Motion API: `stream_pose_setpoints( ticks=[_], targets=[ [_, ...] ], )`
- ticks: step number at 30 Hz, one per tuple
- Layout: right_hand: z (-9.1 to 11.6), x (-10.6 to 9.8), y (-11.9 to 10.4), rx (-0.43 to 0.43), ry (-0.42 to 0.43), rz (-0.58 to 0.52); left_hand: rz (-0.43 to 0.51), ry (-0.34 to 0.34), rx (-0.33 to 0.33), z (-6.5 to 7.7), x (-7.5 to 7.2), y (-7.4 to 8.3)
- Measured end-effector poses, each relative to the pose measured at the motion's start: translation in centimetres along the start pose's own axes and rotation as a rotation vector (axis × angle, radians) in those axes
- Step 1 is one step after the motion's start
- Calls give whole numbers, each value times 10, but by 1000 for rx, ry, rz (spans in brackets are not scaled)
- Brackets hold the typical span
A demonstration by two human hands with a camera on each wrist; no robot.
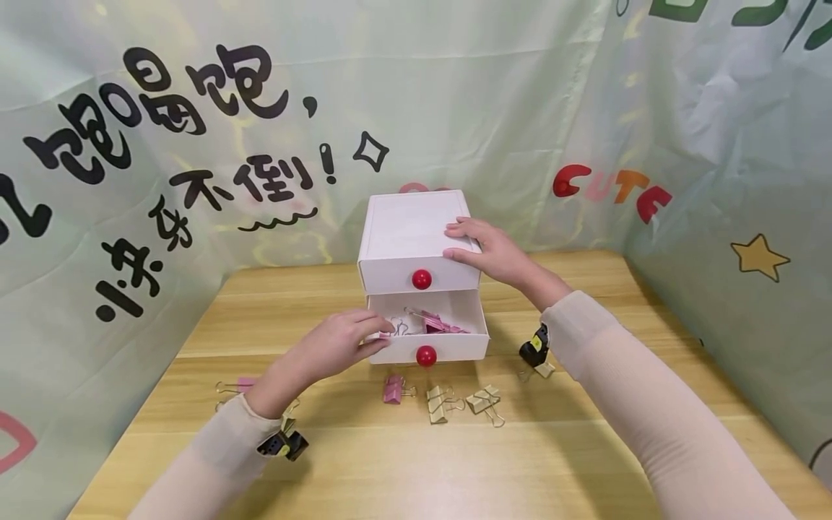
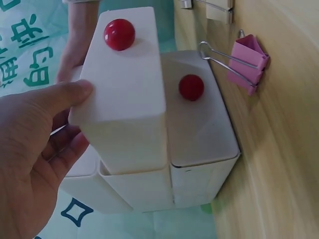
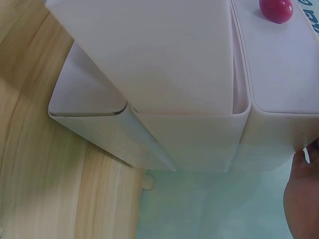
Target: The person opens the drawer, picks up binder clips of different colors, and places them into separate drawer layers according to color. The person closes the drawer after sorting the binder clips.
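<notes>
A white drawer cabinet stands at the back of the table. Its middle drawer is pulled out, with pink binder clips and silver wire handles visible inside. My left hand pinches the drawer's front wall near its left corner. In the left wrist view, the thumb lies on the front face, left of the red knob, with the other fingers behind the edge. My right hand rests on the cabinet's top right edge with fingers extended; in the right wrist view it touches the cabinet's side.
On the wood table, a pink binder clip and gold binder clips lie before the cabinet. Another pink clip lies beside my left forearm, and a gold clip near my right wrist. A printed cloth hangs behind.
</notes>
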State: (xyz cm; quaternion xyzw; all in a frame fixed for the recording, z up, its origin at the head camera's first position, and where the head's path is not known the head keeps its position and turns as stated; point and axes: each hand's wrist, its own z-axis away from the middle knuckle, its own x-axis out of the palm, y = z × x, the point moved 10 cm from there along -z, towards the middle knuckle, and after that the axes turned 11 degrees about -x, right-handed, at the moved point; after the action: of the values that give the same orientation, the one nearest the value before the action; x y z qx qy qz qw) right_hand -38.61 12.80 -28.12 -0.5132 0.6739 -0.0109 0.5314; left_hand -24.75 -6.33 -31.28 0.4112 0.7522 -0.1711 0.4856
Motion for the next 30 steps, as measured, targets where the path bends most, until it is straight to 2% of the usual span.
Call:
stream_pose_setpoints(
  ticks=[6,9,16,19,22,25,30],
  targets=[
    [0,-1,0,-1,10,-6,-66,96,-22,0,0,-2],
    [0,-1,1,0,12,-8,-67,134,-17,3,0,0],
    [0,0,2,1,14,-13,-74,193,-32,15,-5,8],
    [0,0,2,0,13,-8,-65,209,-18,20,-7,12],
    [0,0,2,1,10,-5,-25,172,16,23,-4,17],
    [0,-1,1,5,8,-1,18,91,33,27,3,18],
    [0,0,2,9,8,1,62,-58,-17,32,19,13]
  ],
)
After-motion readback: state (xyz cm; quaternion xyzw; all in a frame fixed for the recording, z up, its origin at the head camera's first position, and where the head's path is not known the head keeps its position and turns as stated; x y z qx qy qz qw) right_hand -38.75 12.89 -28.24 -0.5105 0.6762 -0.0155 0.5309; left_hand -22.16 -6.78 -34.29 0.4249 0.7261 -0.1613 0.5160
